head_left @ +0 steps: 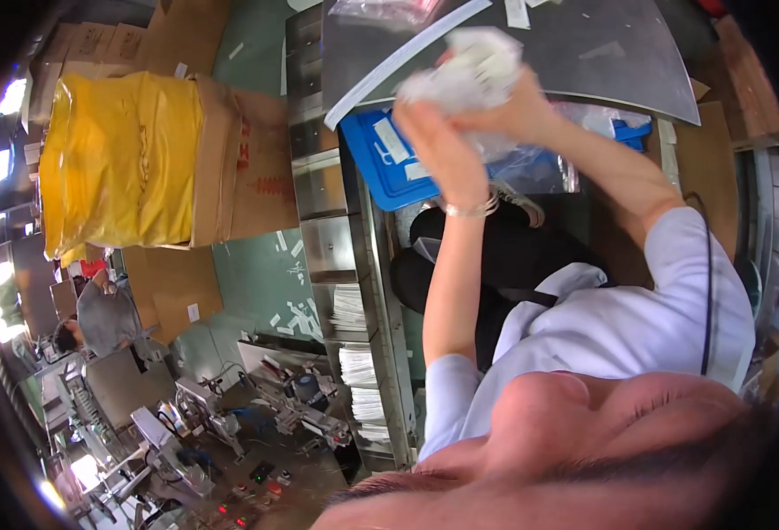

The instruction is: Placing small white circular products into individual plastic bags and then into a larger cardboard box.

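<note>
I see open grey table (pixel 584 53) surface above and to the right of my hands, with only a few small paper scraps on it, so there is room to pass there. Just below the hands a blue tray (pixel 381 163) and clear plastic bags (pixel 531 163) crowd the table's near edge. To my left the metal rack (pixel 319 177) of compartments forms a wall, and beyond it the cardboard box (pixel 239 168) with the yellow bag (pixel 120 163) blocks that side. A person (pixel 98 318) works well apart at lower left.

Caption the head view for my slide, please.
Both hands, left and right, clutch a clear plastic bag above a blue tray.
</note>
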Motion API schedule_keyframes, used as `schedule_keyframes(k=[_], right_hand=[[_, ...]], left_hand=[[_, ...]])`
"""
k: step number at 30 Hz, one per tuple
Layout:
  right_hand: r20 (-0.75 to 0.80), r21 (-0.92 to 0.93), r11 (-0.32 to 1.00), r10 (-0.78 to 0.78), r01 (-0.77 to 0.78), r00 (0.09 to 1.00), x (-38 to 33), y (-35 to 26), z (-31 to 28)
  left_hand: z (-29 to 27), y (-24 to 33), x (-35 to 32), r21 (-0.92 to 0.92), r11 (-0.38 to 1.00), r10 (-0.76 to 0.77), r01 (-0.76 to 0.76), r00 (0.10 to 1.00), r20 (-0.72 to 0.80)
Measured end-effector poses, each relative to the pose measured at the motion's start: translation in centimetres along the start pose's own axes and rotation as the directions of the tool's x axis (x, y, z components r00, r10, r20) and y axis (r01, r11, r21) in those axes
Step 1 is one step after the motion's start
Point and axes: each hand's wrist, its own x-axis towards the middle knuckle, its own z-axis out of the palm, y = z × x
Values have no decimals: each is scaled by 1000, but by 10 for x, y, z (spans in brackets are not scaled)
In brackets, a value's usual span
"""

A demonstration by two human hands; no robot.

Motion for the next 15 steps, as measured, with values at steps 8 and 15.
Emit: schedule_keyframes(k=[8,15], right_hand=[[-207,-172,958,191,-228,959,35,28,-121],[-106,177,984,53,-34,993,19,34,-131]], left_hand=[[145,-5,51,-342,926,-133,163,985,109],[153,-27,38,-376,924,-26,64,994,105]])
